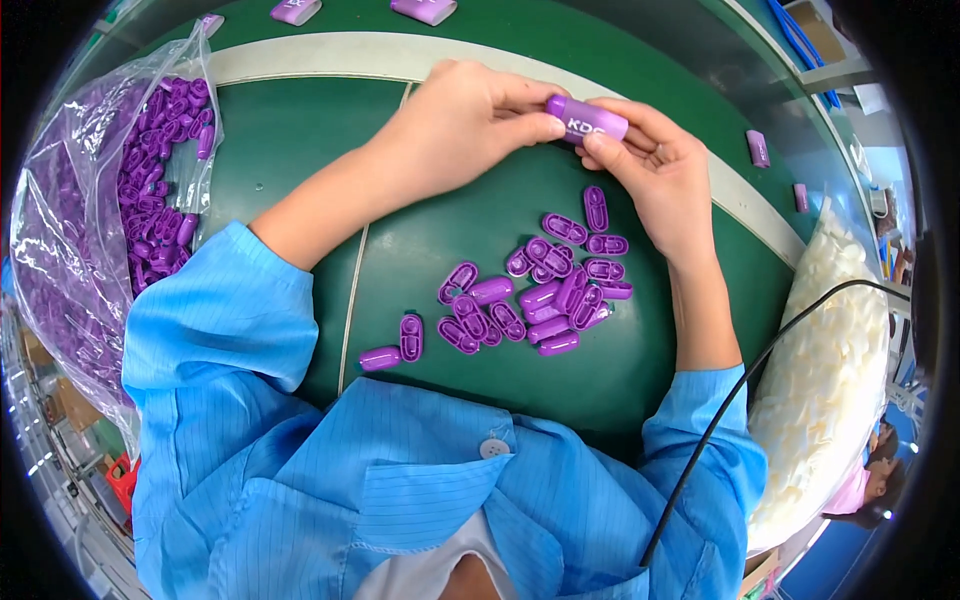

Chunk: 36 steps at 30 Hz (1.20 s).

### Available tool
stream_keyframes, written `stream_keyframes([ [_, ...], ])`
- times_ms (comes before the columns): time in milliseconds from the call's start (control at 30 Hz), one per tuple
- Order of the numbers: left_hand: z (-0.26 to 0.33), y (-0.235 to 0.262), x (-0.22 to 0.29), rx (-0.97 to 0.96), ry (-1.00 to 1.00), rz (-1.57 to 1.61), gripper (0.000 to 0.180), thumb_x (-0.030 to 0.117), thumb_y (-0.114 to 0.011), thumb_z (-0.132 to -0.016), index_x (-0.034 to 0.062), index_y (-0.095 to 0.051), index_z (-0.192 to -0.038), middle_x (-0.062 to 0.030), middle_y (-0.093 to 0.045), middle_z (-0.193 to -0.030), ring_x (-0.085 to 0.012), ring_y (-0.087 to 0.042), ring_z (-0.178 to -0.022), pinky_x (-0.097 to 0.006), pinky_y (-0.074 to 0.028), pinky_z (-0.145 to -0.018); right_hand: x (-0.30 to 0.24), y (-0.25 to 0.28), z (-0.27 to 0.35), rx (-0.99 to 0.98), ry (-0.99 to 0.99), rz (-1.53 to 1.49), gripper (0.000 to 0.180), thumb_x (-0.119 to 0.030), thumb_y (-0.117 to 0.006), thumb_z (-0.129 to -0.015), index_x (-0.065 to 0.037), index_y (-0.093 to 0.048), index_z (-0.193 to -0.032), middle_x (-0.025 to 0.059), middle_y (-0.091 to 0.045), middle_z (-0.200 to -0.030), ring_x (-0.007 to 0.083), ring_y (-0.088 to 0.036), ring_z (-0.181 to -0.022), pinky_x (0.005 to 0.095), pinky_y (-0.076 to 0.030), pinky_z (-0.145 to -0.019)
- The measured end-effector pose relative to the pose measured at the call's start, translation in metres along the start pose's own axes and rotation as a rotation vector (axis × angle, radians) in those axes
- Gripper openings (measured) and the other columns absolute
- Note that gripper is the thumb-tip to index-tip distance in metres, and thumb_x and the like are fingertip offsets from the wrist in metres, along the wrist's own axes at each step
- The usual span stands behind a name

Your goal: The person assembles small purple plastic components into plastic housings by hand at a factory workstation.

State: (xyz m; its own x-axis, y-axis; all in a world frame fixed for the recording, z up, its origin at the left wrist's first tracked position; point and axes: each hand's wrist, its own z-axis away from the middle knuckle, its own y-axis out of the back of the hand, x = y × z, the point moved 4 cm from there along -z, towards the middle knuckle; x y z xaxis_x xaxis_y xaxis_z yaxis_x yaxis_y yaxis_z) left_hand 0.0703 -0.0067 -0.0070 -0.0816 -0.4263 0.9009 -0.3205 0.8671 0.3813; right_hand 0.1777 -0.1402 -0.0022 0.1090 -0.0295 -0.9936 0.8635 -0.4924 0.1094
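Over the far part of the green tabletop [420, 250], both hands meet at one small lilac plastic shell [612, 123] with white print. My right hand [662, 165] grips the shell between thumb and fingers. At its left end, my left hand [470, 125] pinches a darker purple oval cap [556, 104] with thumb and forefinger; the cap is against the shell's end, and how deep it sits I cannot tell. Nearer me lies a loose scatter of the same purple caps [540, 296], some hollow side up and some on their sides.
At left, a clear plastic bag [75, 200] holds many purple caps. A bag of cream-white pieces [825, 400] stands at right, with a black cable [725, 410] crossing before it. Beyond a pale rail [330, 55], lilac shells [425, 9] rest on a green surface. Another person [872, 480] is at lower right.
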Motion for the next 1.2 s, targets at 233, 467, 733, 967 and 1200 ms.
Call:
stream_keyframes([
  [233, 0.012, -0.012, 0.02, 0.251, -0.319, -0.378, 0.027, 0.008, -0.055, -0.086, -0.0021, -0.055, -0.111, -0.0215, -0.062, -0.087, -0.0337, -0.062, -0.071, -0.036, -0.05, -0.062, 0.002, 0.002, 0.001, 0.03, 0.031, -0.012, 0.03, 0.0, -0.063, -0.081, 0.003, -0.057, -0.11, 0.0105, -0.063, -0.098, 0.0122, -0.06, -0.082, 0.0234, -0.051, -0.075],
  [467, 0.018, -0.011, 0.026, 0.235, -0.324, -0.505, 0.031, 0.007, -0.057, -0.085, -0.0018, -0.051, -0.114, -0.0202, -0.062, -0.084, -0.0353, -0.062, -0.072, -0.039, -0.05, -0.06, -0.007, -0.005, 0.008, 0.126, 0.177, 0.173, 0.027, -0.003, -0.065, -0.08, 0.002, -0.061, -0.106, 0.0097, -0.065, -0.095, 0.0113, -0.062, -0.076, 0.0234, -0.053, -0.067],
  [733, 0.02, -0.015, 0.025, 0.205, -0.356, -0.613, 0.034, 0.007, -0.057, -0.084, -0.0016, -0.048, -0.116, -0.0198, -0.061, -0.081, -0.0351, -0.06, -0.068, -0.04, -0.049, -0.057, -0.012, -0.009, 0.011, 0.199, 0.333, 0.461, 0.026, -0.003, -0.067, -0.078, 0.0, -0.063, -0.104, 0.0082, -0.067, -0.084, 0.0105, -0.063, -0.067, 0.0233, -0.053, -0.062],
  [967, 0.006, -0.01, 0.01, 0.225, -0.254, -0.264, 0.032, 0.006, -0.055, -0.086, -0.003, -0.051, -0.117, -0.0209, -0.062, -0.09, -0.0284, -0.065, -0.075, -0.033, -0.051, -0.064, 0.0, -0.009, -0.001, 0.146, 0.088, -0.019, 0.029, -0.004, -0.063, -0.082, 0.006, -0.057, -0.109, 0.0123, -0.063, -0.094, 0.0132, -0.062, -0.079, 0.0232, -0.053, -0.063],
  [1200, -0.013, -0.007, 0.004, 0.237, -0.298, -0.368, 0.034, 0.012, -0.056, -0.087, -0.0008, -0.051, -0.118, -0.0187, -0.062, -0.094, -0.0257, -0.063, -0.076, -0.032, -0.051, -0.068, 0.006, 0.007, -0.018, 0.229, 0.318, 0.57, 0.03, -0.016, -0.068, -0.078, -0.004, -0.063, -0.104, 0.0063, -0.064, -0.089, 0.0097, -0.052, -0.067, 0.023, -0.044, -0.057],
])
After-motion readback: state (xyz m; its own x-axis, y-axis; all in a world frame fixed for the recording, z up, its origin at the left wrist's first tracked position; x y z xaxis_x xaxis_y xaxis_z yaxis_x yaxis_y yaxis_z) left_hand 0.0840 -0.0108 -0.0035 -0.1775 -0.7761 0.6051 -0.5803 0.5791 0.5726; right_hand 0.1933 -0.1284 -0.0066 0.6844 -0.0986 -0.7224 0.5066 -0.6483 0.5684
